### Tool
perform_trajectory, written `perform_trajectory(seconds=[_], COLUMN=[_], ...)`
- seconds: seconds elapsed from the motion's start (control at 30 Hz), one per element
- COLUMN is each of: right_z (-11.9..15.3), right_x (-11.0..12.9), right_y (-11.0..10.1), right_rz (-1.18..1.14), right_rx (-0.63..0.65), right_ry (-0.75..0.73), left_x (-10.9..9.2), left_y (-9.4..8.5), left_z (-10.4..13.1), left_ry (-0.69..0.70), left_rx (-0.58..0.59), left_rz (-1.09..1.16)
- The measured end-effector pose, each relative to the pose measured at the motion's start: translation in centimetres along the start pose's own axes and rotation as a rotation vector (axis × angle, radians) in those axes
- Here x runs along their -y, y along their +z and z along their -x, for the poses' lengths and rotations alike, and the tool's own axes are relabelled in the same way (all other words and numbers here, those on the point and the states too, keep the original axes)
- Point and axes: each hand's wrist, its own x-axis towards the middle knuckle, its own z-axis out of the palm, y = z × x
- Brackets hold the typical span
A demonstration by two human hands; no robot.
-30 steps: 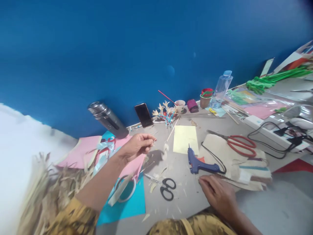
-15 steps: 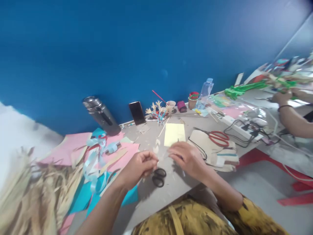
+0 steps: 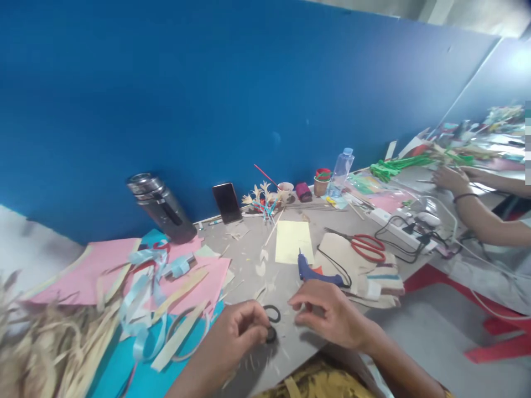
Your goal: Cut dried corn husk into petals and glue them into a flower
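Observation:
My left hand (image 3: 244,329) is closed in a pinch at the front of the table; whatever sits between the fingertips is too small or hidden to make out. Beside and partly behind those fingertips are the black handle loops of scissors (image 3: 274,314). To the right, my right hand (image 3: 332,314) hovers with thumb and fingers apart, nothing visible in it. Just beyond it lies a blue glue gun (image 3: 309,272), its nozzle toward a pale yellow paper sheet (image 3: 292,241). Small cream petal-shaped pieces (image 3: 260,267) rest on the table (image 3: 249,254) ahead of my hands.
Dried husks (image 3: 50,354), pink paper (image 3: 83,268) and blue ribbon (image 3: 141,309) cover the left. A dark flask (image 3: 166,213), phone (image 3: 227,202) and husk flowers (image 3: 260,196) stand behind. Red-handled scissors (image 3: 368,247) lie on folded cloth (image 3: 332,249). Another person's hand (image 3: 450,181) works at right.
My right hand has drawn back toward me and its fingers have parted, uncovering the glue gun. My left hand stays pinched near the black scissors. The whole view has tilted up slightly.

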Motion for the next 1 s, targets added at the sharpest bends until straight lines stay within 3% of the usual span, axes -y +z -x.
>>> perform_trajectory(seconds=[0.1, 0.27, 0.43, 0.6, 0.7, 0.8, 0.87, 1.0], right_z=[-0.3, -0.3, -0.1, 0.0, 0.1, -0.1, -0.5, -1.3], right_x=[0.2, 0.1, -0.4, -0.6, -0.8, -0.5, 0.0, 0.7], right_y=[0.5, 1.0, 0.5, 0.8, 1.4, 2.3, 2.8, 3.2], right_rz=[-0.040, -0.026, -0.017, -0.211, -0.529, -0.746, -0.726, -0.548], right_rx=[0.018, 0.038, 0.046, -0.064, -0.137, -0.123, -0.097, -0.033], right_ry=[-0.054, 0.002, 0.057, 0.228, 0.423, 0.601, 0.629, 0.547], left_x=[0.1, 0.4, 1.3, 1.2, 1.0, 1.2, 1.6, 2.3], left_y=[0.2, 0.0, -0.7, -1.0, -0.4, 0.7, 1.5, 2.3], left_z=[0.1, 0.1, 0.5, 0.8, 0.7, 0.4, 0.1, -0.3], left_ry=[0.006, 0.011, -0.018, -0.029, -0.001, 0.031, 0.030, 0.020], left_rx=[-0.029, -0.069, -0.180, -0.231, -0.277, -0.239, -0.198, -0.182], left_rz=[0.011, 0.104, -0.011, -0.034, 0.041, 0.176, 0.249, 0.221])
